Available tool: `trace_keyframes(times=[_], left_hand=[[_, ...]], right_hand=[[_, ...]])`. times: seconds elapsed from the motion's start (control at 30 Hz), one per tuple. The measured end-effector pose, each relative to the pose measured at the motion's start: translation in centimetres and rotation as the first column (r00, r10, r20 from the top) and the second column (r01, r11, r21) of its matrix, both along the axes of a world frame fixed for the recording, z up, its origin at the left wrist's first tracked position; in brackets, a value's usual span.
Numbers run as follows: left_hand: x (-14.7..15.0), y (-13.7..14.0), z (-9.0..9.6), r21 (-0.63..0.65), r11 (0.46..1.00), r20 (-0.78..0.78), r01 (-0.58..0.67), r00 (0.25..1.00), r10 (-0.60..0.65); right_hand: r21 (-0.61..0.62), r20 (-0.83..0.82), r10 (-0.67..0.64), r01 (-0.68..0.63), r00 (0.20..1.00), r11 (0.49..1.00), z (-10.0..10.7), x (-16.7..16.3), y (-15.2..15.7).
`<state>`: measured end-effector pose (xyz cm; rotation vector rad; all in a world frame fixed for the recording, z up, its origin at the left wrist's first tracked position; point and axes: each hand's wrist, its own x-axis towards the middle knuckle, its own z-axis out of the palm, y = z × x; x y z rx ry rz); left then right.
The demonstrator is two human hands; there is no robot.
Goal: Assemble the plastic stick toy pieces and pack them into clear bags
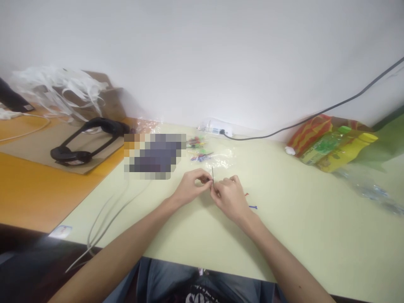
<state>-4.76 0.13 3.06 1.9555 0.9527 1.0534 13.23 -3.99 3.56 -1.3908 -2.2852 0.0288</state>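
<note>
My left hand [193, 184] and my right hand [230, 194] meet above the pale table, fingertips almost touching. Between them a thin black strip [213, 173], which looks like a cable tie, stands nearly upright. Both hands are closed in a pinch on it, and its lower part is hidden by the fingers. Just past my right hand, the end of a blue strip [253, 207] and a small red tip [246, 194] stick out on the tabletop. Beyond my hands lie several coloured strips [202, 156] beside clear plastic wrapping [222, 158].
A blurred-out dark flat object [158, 153] lies left of my hands, with pale cables [110, 221] running off the front edge. A black frame [90, 143] is at left. A power strip [216, 126] sits by the wall; snack packets [350, 153] and a green-capped bottle [328, 145] are at right.
</note>
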Motion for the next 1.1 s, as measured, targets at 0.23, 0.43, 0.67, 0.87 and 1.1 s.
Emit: trace_keyframes(times=[0.23, 0.43, 0.67, 0.87, 1.1], left_hand=[[-0.3, 0.3, -0.2, 0.03, 0.999, -0.025, 0.01, 1.0, -0.01], [-1.3, 0.7, -0.3, 0.07, 0.995, -0.11, 0.073, 0.992, -0.065], [-2.9, 0.7, -0.8, -0.004, 0.99, -0.245, 0.143, 0.959, -0.14], [-3.0, 0.8, -1.1, 0.009, 0.988, -0.313, 0.152, 0.939, -0.141], [-3.0, 0.8, -0.8, 0.045, 0.979, -0.361, 0.198, 0.917, -0.169]], right_hand=[[-0.139, -0.18, -0.005, -0.02, 0.984, 0.99, 0.3, 0.5, -0.1], [-0.085, -0.289, -0.002, -0.023, 0.957, 0.996, 0.8, 2.7, 0.6], [0.043, -0.337, -0.119, 0.142, 0.934, 0.989, -1.2, 8.3, 2.5], [-0.059, -0.413, -0.131, 0.117, 0.901, 0.991, -1.9, 10.4, 2.1], [-0.23, -0.438, -0.119, 0.017, 0.891, 0.973, -1.5, 10.5, 0.8]])
